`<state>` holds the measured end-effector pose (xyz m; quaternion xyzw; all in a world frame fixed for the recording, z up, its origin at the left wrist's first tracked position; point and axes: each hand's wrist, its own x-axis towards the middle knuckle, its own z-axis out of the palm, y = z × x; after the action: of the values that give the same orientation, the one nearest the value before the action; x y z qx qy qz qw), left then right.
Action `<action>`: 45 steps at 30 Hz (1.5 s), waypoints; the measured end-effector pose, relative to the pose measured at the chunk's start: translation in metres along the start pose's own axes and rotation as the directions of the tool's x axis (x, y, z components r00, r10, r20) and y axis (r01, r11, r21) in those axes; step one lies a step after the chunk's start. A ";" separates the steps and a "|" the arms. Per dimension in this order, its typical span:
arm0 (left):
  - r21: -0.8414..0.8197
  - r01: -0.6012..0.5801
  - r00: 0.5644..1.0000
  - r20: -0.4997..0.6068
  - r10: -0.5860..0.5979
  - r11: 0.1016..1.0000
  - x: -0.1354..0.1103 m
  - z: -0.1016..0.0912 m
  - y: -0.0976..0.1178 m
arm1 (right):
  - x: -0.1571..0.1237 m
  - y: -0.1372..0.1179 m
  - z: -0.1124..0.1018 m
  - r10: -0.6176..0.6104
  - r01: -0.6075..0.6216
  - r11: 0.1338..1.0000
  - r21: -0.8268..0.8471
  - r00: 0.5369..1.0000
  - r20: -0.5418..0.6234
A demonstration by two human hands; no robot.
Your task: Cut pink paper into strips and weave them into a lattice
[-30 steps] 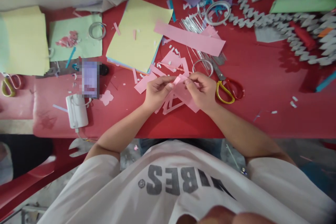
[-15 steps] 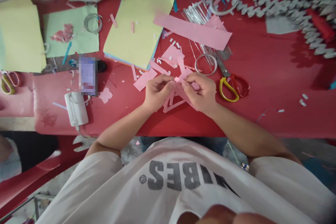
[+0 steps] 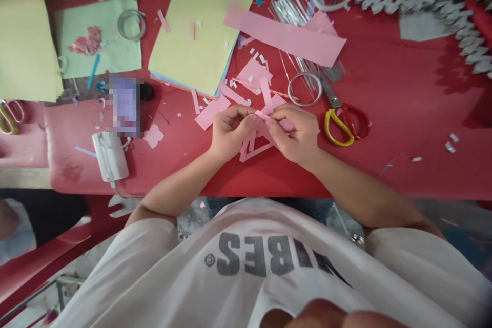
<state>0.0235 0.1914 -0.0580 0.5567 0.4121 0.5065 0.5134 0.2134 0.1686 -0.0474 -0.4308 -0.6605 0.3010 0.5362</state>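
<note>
Between my two hands is a small pink paper strip (image 3: 263, 115), held just above the table near its front edge. My left hand (image 3: 233, 130) pinches its left end between thumb and forefinger. On the other end, my right hand (image 3: 295, 132) has thumb and fingers closed in the same way. Cut pink paper pieces (image 3: 257, 144) lie beneath and around the hands. A pair of scissors (image 3: 339, 122) with one yellow and one red handle rests to the right of my right hand. Behind the hands lies a roll of tape (image 3: 305, 89).
A stack of coloured paper (image 3: 200, 31), yellow on top, lies behind. Silver wire stems (image 3: 294, 10) sit under a wide pink strip (image 3: 284, 36). To the left are a phone (image 3: 126, 105), blurred out, and a white power bank (image 3: 110, 156). A grey folded-paper chain (image 3: 423, 0) stretches across the back right.
The small pink strip has turned slightly between my fingers and shows more of its length. Both hands keep their hold in nearly the same place. The camera view has shifted a little.
</note>
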 end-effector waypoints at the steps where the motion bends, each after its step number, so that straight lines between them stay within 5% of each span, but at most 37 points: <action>1: 0.003 0.000 1.000 0.000 0.000 1.000 0.000 0.000 0.000 | 0.000 0.000 0.000 0.006 -0.006 1.000 0.001 1.000 0.011; 8: 0.144 -0.059 0.996 0.080 0.048 0.988 -0.003 -0.001 0.002 | 0.001 0.003 -0.003 0.047 -0.035 0.995 -0.094 0.990 0.130; 17: 0.298 -0.074 0.996 0.074 0.055 0.952 -0.007 0.004 0.012 | 0.001 0.003 -0.002 -0.023 0.026 0.992 -0.120 0.999 0.031; 34: 0.267 -0.101 0.991 0.112 0.073 0.958 -0.004 0.001 0.013 | 0.002 0.001 -0.002 -0.003 0.006 0.995 -0.099 1.000 0.030; 42: 0.461 -0.294 0.953 0.211 0.218 0.837 0.000 -0.003 0.014 | 0.001 0.002 -0.003 0.010 -0.007 0.996 -0.090 1.000 0.029; 45: 0.429 -0.255 0.962 0.199 0.185 0.867 0.000 -0.004 0.015 | 0.001 0.003 -0.003 0.026 -0.022 0.995 -0.098 0.999 0.040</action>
<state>0.0186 0.1899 -0.0434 0.7405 0.4118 0.4089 0.3391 0.2167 0.1703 -0.0486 -0.4583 -0.6800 0.2835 0.4972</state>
